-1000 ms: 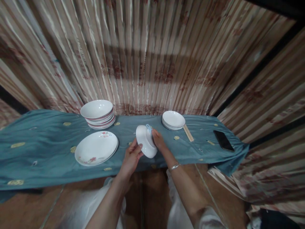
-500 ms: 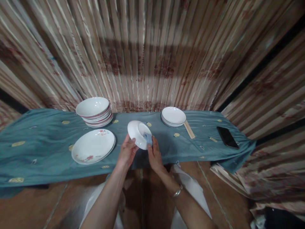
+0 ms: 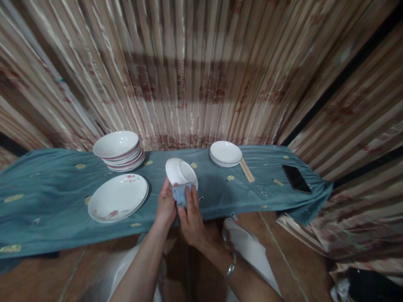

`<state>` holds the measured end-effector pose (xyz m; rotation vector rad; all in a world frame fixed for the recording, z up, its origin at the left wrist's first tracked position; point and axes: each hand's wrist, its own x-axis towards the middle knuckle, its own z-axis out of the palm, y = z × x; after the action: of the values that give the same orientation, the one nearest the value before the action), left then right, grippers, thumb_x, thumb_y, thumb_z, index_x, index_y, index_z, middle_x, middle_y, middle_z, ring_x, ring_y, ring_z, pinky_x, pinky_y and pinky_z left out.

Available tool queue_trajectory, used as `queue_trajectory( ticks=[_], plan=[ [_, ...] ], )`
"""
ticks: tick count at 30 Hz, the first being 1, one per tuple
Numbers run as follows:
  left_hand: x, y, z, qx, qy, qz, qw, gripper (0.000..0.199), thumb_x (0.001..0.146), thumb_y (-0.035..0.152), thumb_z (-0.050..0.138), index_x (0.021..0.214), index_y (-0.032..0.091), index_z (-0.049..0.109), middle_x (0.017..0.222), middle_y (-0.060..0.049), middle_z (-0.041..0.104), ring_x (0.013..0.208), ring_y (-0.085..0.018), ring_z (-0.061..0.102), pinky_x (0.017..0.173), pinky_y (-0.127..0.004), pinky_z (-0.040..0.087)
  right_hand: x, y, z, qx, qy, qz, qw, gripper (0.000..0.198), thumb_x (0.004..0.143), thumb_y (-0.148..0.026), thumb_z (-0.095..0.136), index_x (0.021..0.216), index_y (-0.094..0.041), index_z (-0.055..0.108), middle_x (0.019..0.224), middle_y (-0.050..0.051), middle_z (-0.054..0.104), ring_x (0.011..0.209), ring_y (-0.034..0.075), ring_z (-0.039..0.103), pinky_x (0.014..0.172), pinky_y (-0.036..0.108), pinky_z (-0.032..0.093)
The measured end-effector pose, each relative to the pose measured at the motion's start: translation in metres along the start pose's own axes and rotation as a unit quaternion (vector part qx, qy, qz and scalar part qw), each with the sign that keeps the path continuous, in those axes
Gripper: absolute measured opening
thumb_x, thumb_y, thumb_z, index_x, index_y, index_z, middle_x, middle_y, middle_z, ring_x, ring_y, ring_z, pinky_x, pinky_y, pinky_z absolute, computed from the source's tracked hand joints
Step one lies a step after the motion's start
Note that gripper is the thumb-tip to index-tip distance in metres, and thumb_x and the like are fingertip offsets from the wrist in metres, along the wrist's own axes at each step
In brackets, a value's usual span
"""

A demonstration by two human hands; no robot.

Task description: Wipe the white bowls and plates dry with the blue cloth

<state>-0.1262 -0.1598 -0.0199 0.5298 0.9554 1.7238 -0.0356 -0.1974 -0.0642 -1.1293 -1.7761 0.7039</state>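
Note:
A white dish (image 3: 175,169), its underside with the foot ring turned up towards me, is held tilted above the front of the cloth-covered table. My left hand (image 3: 166,204) grips its near left edge. My right hand (image 3: 190,214) presses a folded light-blue cloth (image 3: 180,195) against the dish's near side, fingers laid over the cloth. That cloth hides the near rim and part of the left fingers.
On the teal tablecloth (image 3: 176,218) stand stacked bowls (image 3: 116,144) at back left and large floral plates (image 3: 118,197) before them. Right of the dish are stacked small plates (image 3: 226,152), wooden chopsticks (image 3: 247,170) and a black phone (image 3: 296,178). A pleated curtain (image 3: 195,75) hangs behind.
My right hand and the blue cloth have moved left and nearer, from the dish's right edge to its near side. The view has shifted slightly.

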Motion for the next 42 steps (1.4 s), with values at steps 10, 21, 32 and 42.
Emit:
queue_trajectory(
  ticks=[10, 21, 32, 42],
  plan=[
    [-0.004, -0.019, -0.013, 0.337, -0.104, 0.169, 0.920, 0.042, 0.077, 0.021, 0.056, 0.118, 0.019, 0.066, 0.124, -0.007, 0.066, 0.119, -0.024, 0.058, 0.107, -0.040, 0.038, 0.022, -0.002, -0.021, 0.112, 0.039, 0.065, 0.991, 0.056, 0.096, -0.042, 0.039, 0.144, -0.015, 0.035, 0.150, 0.011, 0.038, 0.140, 0.021, 0.033, 0.117, 0.040, 0.026],
    [-0.004, -0.048, -0.018, 0.514, -0.257, 0.281, 0.768, 0.048, 0.087, 0.010, 0.037, 0.127, 0.021, 0.061, 0.131, -0.011, 0.060, 0.122, -0.023, 0.056, 0.104, -0.044, 0.044, 0.042, 0.021, -0.048, 0.153, 0.103, 0.127, 0.975, 0.050, 0.091, -0.046, 0.044, 0.131, -0.018, 0.051, 0.132, 0.011, 0.058, 0.124, 0.022, 0.053, 0.106, 0.037, 0.039],
    [-0.006, -0.052, -0.024, 0.564, -0.303, 0.255, 0.724, 0.047, 0.088, 0.010, 0.039, 0.127, 0.024, 0.060, 0.131, -0.010, 0.061, 0.133, -0.025, 0.044, 0.110, -0.051, 0.035, 0.055, 0.060, -0.080, 0.076, 0.080, 0.215, 0.970, 0.032, 0.075, -0.048, 0.052, 0.069, -0.019, 0.062, 0.063, 0.000, 0.061, 0.064, 0.017, 0.056, 0.063, 0.027, 0.041],
    [-0.007, -0.032, -0.019, 0.199, 0.051, 0.001, 0.979, 0.062, 0.077, 0.021, 0.068, 0.135, 0.026, 0.046, 0.148, -0.008, 0.044, 0.139, -0.026, 0.035, 0.113, -0.042, 0.027, 0.061, 0.071, -0.080, 0.260, 0.120, 0.331, 0.899, 0.034, 0.057, -0.053, 0.062, 0.059, -0.019, 0.053, 0.052, -0.005, 0.049, 0.055, 0.012, 0.047, 0.051, 0.023, 0.034]
  ],
)
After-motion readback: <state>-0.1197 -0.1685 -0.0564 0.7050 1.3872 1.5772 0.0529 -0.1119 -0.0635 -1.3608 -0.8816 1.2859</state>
